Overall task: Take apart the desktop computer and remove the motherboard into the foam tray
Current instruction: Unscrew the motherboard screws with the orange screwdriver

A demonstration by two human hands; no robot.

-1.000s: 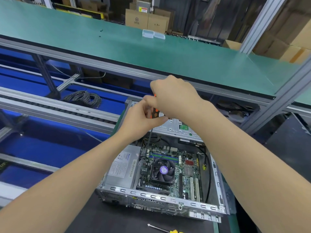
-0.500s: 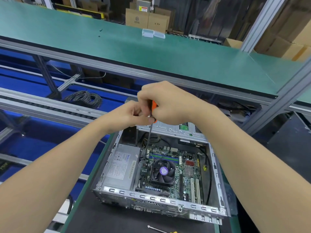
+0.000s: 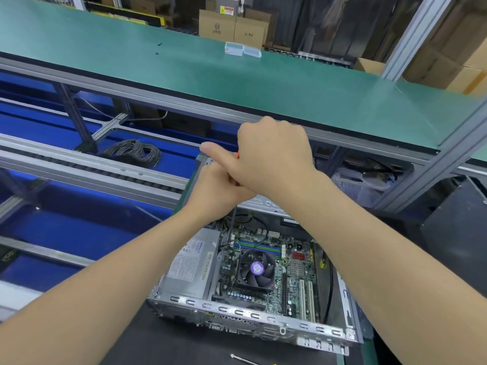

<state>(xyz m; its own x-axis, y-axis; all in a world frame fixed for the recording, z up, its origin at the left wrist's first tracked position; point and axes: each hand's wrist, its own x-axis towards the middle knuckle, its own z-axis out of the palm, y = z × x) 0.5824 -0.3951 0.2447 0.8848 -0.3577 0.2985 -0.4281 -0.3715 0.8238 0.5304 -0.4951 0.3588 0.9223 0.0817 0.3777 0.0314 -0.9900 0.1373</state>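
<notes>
A: Logging hands first: right hand (image 3: 274, 156) curled over the orange-handled, dark-shafted screwdriver (image 3: 232, 225), thumb stuck out leftward; left hand (image 3: 218, 191) wraps it lower down.
B: Change since half a second back?
A: Right wrist has rolled and the thumb has swung out. The tip holds the same spot at the far-left corner of the green motherboard (image 3: 276, 262), beside the grey power supply box (image 3: 189, 267).
B: Meaning?
A: Likely a mounting screw being turned. Board sits inside the open silver steel case (image 3: 250, 316); foam tray not in view.
</notes>
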